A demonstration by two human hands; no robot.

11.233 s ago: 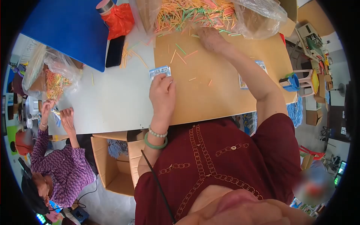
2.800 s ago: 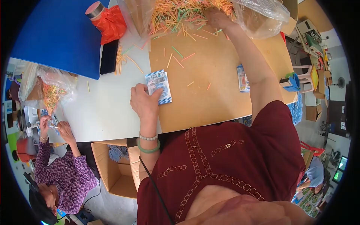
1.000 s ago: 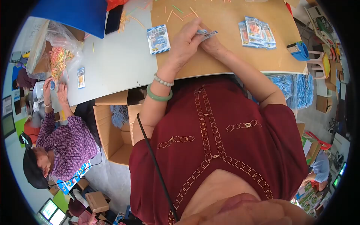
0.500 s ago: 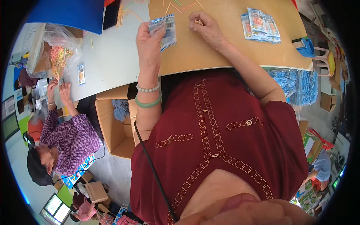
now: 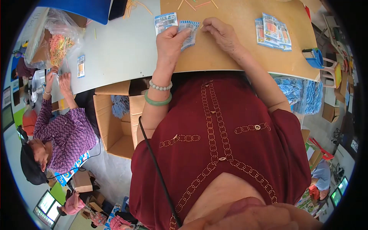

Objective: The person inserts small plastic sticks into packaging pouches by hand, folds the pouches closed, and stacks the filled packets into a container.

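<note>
My left hand [image 5: 169, 48] is closed on a blue and white printed packet [image 5: 188, 37], pinched between thumb and fingers. Just behind it a second packet [image 5: 165, 22] lies on the pale part of the table, partly covered by my knuckles. To the right, my right hand [image 5: 223, 35] is held over the brown board with its fingertips together. A tiny pale yellow end shows at those fingertips, near the packet's right edge but apart from it; what it belongs to is hidden. Several filled packets [image 5: 273, 32] with coloured sticks overlap on the board at the right.
Loose coloured sticks [image 5: 197, 5] and a dark phone [image 5: 117, 8] lie at the far edge. A blue holder [image 5: 312, 58] is at the table's right edge. A co-worker's hands [image 5: 64, 82] are at the left, near a bag of sticks [image 5: 60, 50] and one packet [image 5: 81, 66].
Over the last half second my left hand has shifted right with its packet, and the packet on the table behind it shows again. My right hand has turned and moved slightly right.
</note>
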